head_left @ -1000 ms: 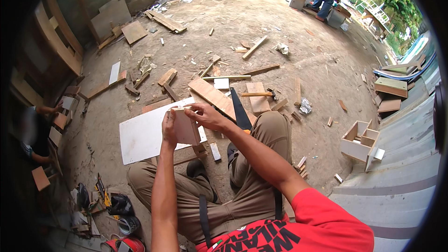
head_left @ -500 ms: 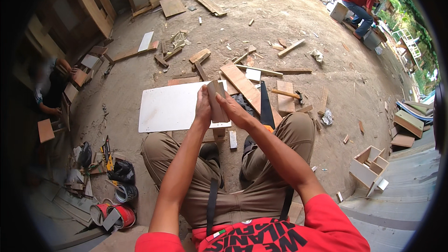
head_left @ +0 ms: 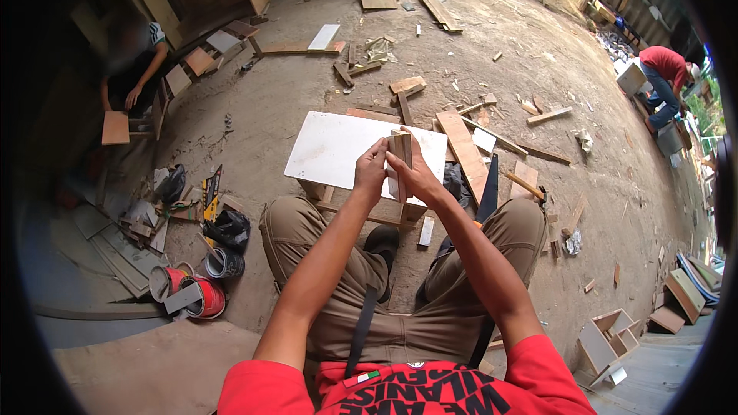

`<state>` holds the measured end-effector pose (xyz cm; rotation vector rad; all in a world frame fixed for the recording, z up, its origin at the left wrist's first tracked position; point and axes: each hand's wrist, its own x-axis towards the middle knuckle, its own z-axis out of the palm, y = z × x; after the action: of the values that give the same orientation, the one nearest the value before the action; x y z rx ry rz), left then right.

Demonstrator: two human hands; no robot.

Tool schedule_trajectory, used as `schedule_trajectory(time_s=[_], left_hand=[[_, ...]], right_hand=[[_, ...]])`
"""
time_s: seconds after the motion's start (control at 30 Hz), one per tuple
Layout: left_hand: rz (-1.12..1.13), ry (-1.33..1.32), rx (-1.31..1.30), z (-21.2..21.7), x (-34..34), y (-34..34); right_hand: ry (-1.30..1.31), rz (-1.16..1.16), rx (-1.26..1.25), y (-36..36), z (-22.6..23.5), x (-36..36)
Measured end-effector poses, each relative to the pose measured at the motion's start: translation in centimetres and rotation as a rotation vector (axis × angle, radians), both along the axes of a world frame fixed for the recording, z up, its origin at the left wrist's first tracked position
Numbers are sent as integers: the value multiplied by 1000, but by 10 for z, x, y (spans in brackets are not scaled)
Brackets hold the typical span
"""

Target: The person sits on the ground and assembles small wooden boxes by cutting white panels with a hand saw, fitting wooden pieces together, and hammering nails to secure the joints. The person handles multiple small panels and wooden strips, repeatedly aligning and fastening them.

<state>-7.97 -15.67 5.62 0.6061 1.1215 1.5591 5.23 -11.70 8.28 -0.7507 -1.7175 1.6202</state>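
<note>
You have two hands (head_left: 370, 172); one large white board (head_left: 327, 146); one hammer (head_left: 525, 185); one handsaw (head_left: 488, 188); three cans (head_left: 214, 303) (two red, one dark); two other people (head_left: 666, 68).

Over the right part of the white board (head_left: 327, 146), the left hand (head_left: 371, 167) and right hand (head_left: 415, 173) hold a wooden piece (head_left: 401, 146) between them. Right of the board lie a long plank (head_left: 464, 150), a saw (head_left: 489, 188) and a hammer (head_left: 526, 185). Left of it, nearer the wearer, stand red cans (head_left: 213, 301); far right, a person (head_left: 663, 69) bends over.
</note>
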Motion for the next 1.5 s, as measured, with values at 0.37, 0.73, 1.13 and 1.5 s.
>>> schedule_trajectory(time_s=[0.37, 0.73, 1.13, 1.5], left_hand=[[-306, -128, 0, 17, -37, -21], [-403, 204, 155, 48, 11, 25], [-687, 860, 266, 115, -8, 47], [-625, 1235, 520, 108, 15, 10]], right_hand=[[-200, 101, 211, -8, 12, -4], [-334, -24, 329, 30, 29, 58], [-501, 146, 503, 45, 95, 115], [-457, 110, 724, 13, 91, 129]])
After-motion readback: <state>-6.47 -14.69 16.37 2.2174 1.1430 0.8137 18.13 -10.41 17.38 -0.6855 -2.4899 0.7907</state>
